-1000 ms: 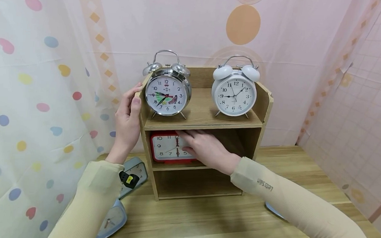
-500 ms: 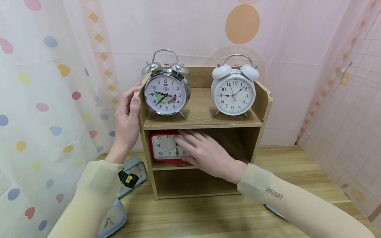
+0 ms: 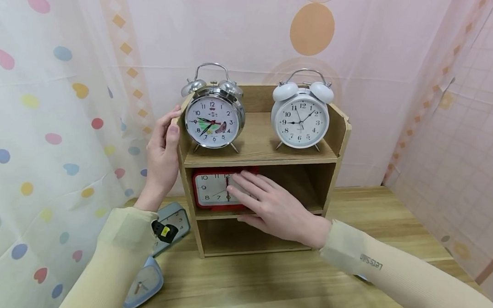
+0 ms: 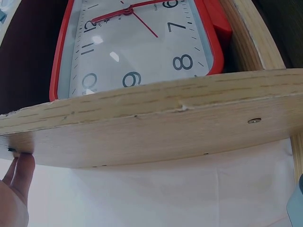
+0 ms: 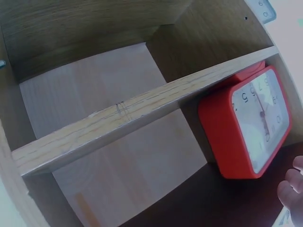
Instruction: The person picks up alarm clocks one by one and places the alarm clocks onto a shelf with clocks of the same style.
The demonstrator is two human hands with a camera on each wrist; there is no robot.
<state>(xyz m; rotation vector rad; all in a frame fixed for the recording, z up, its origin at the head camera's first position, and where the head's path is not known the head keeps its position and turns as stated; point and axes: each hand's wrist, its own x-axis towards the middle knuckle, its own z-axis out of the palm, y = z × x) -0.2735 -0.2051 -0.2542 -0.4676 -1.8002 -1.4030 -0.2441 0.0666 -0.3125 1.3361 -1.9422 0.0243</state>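
Note:
A red alarm clock [image 3: 212, 189] with a white face stands on the left of the middle level of a small wooden shelf [image 3: 262, 163]. My right hand [image 3: 271, 205] is in front of it with straight fingers, covering the right part of its face. In the right wrist view the fingertips [image 5: 291, 184] show apart from the clock [image 5: 227, 137]. My left hand [image 3: 164, 155] rests against the shelf's left side near the top. In the left wrist view its fingers [image 4: 22, 175] touch the outer side panel [image 4: 142, 132].
A silver twin-bell clock [image 3: 212, 122] and a white twin-bell clock [image 3: 300, 122] stand on the top level. On the table [image 3: 224, 291], a grey-green clock [image 3: 175, 220] and a light blue clock [image 3: 146, 283] are at the left. A blue thing shows partly beneath the right sleeve.
My right hand has drawn back from the red clock, down and to the right, its fingers sliding off the clock's top. My left hand stays at the shelf's side.

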